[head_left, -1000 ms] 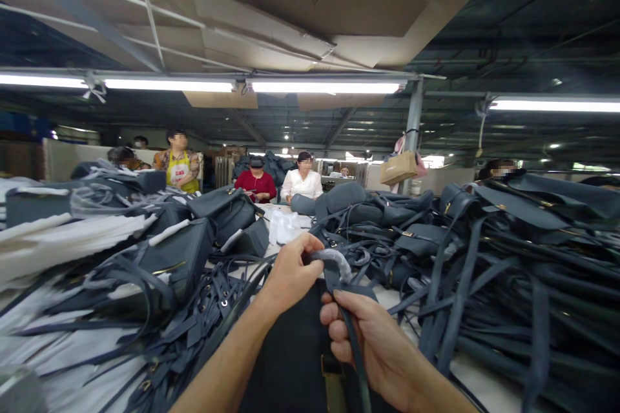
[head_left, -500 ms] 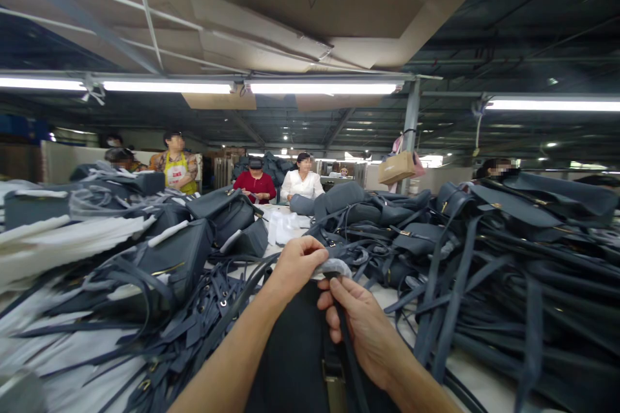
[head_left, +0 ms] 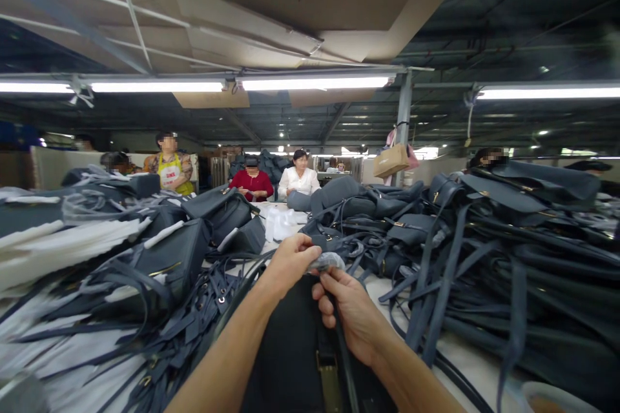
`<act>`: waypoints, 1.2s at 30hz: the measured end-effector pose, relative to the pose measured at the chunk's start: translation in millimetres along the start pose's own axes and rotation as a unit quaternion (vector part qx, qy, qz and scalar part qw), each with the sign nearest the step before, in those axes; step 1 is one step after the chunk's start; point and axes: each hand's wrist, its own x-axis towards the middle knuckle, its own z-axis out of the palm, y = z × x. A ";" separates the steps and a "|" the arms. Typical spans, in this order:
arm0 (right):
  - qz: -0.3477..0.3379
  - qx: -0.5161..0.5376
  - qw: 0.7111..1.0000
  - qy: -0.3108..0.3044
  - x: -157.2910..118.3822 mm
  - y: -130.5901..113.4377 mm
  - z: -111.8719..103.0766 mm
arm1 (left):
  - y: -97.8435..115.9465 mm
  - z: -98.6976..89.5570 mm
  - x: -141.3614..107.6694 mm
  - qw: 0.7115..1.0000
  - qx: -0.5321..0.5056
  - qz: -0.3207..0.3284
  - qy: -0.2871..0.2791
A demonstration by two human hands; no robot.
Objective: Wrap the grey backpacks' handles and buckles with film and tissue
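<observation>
Both the left hand (head_left: pixel 290 263) and the right hand (head_left: pixel 352 310) pinch the wrapped handle (head_left: pixel 330 262) atop a dark bag (head_left: pixel 285 342), close to the wearer. Heaped bags (head_left: pixel 188 258) and straps (head_left: pixel 445 284) crowd a pale table (head_left: pixel 458 358); people (head_left: pixel 299 179) are beyond, under tube lights (head_left: pixel 314 84).

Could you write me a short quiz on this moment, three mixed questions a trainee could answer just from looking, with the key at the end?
1. True or false: the left hand and the right hand both have their fingertips at the wrapped handle over the dark bag.
2. Which colour is the apron on the person toward the left?
A) blue
B) yellow
C) green
3. Fill in: beside the person in the red top is a person in a ____ top.

Key: 1 true; 2 B; 3 white.
</observation>
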 end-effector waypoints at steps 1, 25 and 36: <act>-0.003 0.001 1.000 -0.001 3.6 -0.7 0.4 | -0.7 0.2 1.3 1.000 -0.001 0.004 0.003; -0.034 -0.260 0.961 -0.086 -55.1 5.3 -34.7 | -8.2 18.3 -105.1 0.992 -0.095 0.060 0.060; -0.074 -0.154 0.985 -0.013 -35.3 16.3 -28.7 | -18.6 20.6 -97.4 0.961 -0.249 -0.120 -0.004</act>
